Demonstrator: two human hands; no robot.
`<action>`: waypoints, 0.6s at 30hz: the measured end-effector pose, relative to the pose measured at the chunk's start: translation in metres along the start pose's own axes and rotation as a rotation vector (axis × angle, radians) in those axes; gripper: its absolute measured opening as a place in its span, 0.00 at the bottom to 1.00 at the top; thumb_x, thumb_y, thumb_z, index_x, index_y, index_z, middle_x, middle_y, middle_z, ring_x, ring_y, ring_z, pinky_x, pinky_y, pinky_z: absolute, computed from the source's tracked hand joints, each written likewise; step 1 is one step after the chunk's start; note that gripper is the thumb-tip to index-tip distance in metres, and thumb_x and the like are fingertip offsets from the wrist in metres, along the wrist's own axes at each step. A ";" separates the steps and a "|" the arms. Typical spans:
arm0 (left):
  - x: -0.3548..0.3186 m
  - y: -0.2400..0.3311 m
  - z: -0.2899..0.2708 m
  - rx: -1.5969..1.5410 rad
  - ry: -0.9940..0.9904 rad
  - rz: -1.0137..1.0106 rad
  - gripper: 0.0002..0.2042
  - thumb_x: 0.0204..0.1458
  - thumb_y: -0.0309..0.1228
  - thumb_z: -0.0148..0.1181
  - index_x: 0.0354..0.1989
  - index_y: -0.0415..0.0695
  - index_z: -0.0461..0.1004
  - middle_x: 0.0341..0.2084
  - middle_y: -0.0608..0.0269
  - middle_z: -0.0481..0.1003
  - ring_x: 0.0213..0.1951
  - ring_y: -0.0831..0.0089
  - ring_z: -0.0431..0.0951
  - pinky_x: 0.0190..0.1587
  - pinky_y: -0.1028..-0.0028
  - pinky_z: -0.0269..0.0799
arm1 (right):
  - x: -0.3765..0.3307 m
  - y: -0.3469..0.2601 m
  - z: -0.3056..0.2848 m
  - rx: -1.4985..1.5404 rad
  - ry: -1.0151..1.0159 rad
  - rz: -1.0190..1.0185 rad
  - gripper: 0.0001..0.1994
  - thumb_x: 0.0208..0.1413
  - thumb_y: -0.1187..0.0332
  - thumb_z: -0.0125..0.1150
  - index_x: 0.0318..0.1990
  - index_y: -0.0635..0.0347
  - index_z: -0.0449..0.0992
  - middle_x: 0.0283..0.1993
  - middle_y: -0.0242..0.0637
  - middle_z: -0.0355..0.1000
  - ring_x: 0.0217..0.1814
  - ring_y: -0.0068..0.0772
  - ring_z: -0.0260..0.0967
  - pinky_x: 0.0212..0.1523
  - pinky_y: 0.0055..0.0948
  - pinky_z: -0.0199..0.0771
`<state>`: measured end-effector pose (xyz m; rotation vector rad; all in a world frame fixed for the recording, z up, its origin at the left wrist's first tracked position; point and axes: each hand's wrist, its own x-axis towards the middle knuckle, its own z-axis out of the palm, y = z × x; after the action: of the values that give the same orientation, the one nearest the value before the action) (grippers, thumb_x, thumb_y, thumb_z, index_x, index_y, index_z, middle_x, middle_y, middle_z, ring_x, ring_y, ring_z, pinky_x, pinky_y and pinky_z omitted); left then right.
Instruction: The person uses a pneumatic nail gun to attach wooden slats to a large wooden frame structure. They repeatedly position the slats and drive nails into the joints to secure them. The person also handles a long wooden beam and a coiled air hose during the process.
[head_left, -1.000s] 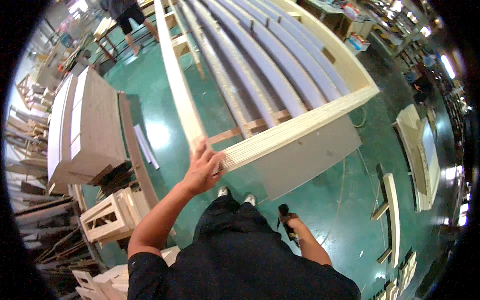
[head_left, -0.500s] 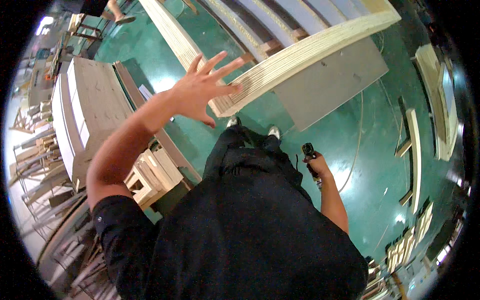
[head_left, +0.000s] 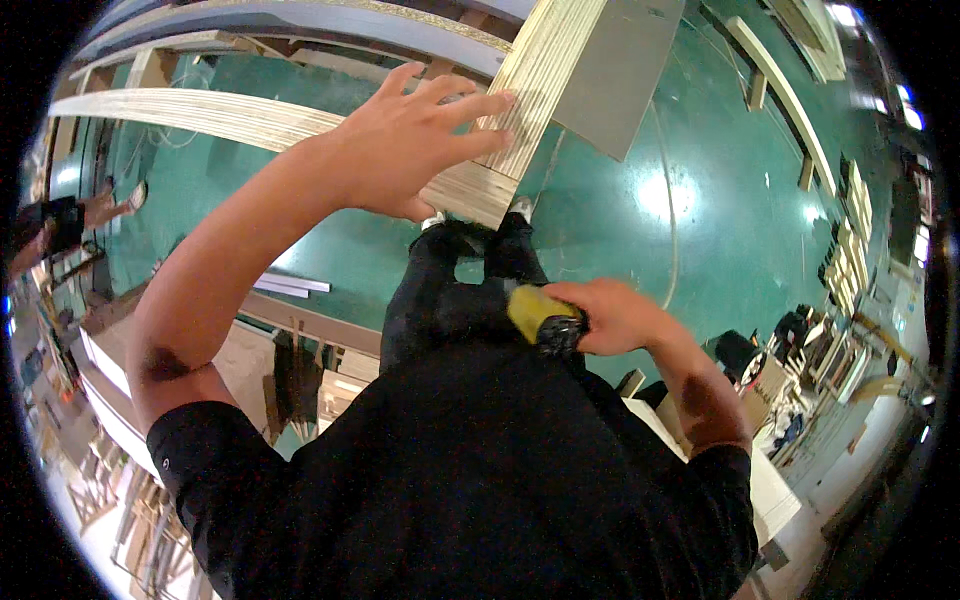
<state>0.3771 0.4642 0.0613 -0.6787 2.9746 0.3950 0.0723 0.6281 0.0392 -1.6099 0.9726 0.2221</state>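
Observation:
My left hand [head_left: 415, 145], fingers spread and holding nothing, is over the near corner of a large wooden frame. Its fingertips overlap the striped, layered plywood beam [head_left: 548, 75]; whether they touch it I cannot tell. Beneath the palm, a second layered plywood beam [head_left: 210, 108] runs off to the left from that corner. In front of my body, my right hand [head_left: 615, 315] is closed around a yellow-and-black hand-held tool [head_left: 540, 310]. The tool is blurred, and its exact kind does not show.
A grey panel [head_left: 620, 70] lies beside the frame over the green floor [head_left: 610, 210]. A thin hose [head_left: 668, 200] crosses the floor on the right. Long timber strips [head_left: 790, 110] lie farther right. Boards and a bench [head_left: 110, 340] stand at left, near another person's leg [head_left: 105, 212].
My view has turned right, so the frame's corner shows from a new angle. My right hand has raised the tool from my side to before my body. The left stays spread by the corner.

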 end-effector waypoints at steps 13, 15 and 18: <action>-0.001 -0.017 -0.017 -0.020 -0.200 0.083 0.48 0.31 0.34 0.66 0.71 0.56 0.57 0.73 0.56 0.49 0.65 0.48 0.63 0.63 0.40 0.57 | 0.038 -0.085 -0.009 0.221 0.240 0.031 0.21 0.52 0.61 0.72 0.52 0.58 0.77 0.43 0.43 0.80 0.45 0.34 0.76 0.49 0.36 0.75; -0.002 -0.016 -0.020 0.004 -0.206 0.097 0.50 0.30 0.35 0.69 0.72 0.57 0.56 0.73 0.56 0.49 0.64 0.48 0.64 0.62 0.42 0.59 | 0.034 -0.088 -0.012 0.234 0.066 0.058 0.21 0.53 0.61 0.72 0.53 0.57 0.77 0.45 0.42 0.80 0.45 0.31 0.75 0.51 0.36 0.74; -0.005 -0.014 -0.010 0.036 -0.176 0.101 0.54 0.27 0.36 0.73 0.72 0.58 0.55 0.73 0.56 0.49 0.63 0.47 0.65 0.60 0.45 0.63 | 0.038 -0.088 -0.003 0.493 0.317 0.144 0.16 0.52 0.69 0.73 0.46 0.63 0.76 0.39 0.30 0.78 0.35 0.24 0.70 0.41 0.30 0.74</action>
<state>0.3876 0.4511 0.0685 -0.4650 2.8484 0.3846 0.1551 0.6053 0.0807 -1.1396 1.2734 -0.1737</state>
